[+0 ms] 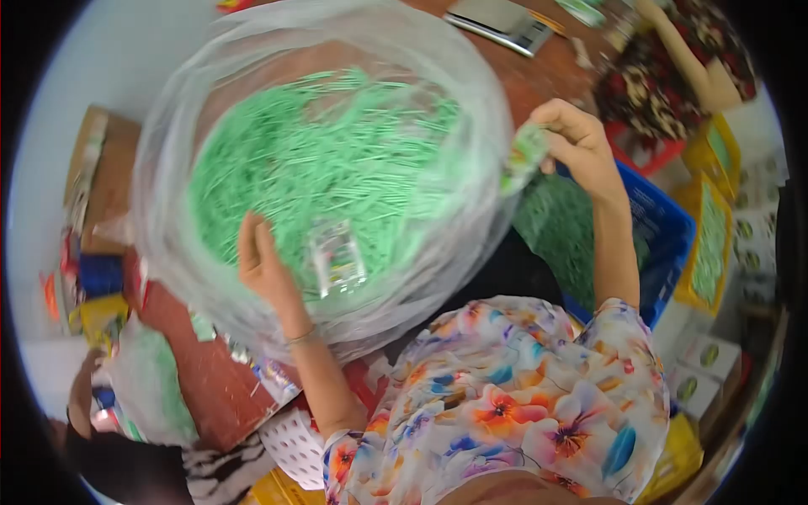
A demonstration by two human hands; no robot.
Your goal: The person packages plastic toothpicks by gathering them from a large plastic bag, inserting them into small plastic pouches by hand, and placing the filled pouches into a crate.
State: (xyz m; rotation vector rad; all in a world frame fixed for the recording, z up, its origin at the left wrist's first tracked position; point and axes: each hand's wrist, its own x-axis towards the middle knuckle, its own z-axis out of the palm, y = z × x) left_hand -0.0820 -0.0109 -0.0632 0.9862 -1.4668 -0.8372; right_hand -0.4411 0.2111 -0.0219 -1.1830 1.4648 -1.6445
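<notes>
A large clear plastic bag (160, 177) stands with its mouth rolled wide, full of thin light-green sticks (337, 151). My left hand (271, 273) is over the near left part of the sticks, fingers stretched out and holding nothing visible. Beside it a small clear packet (339, 259) with a printed face lies on the sticks. Off the bag's right side, my right hand (581, 147) pinches a small green printed packet (526, 156) between thumb and fingers. Motion blurs the packet's print.
A blue crate (665, 227) with green packets sits below my right arm. A scale (501, 23) lies on the red-brown table (210, 387) at the back. Yellow bins (707, 244) line the right. Other people sit at the upper right (665, 76) and lower left.
</notes>
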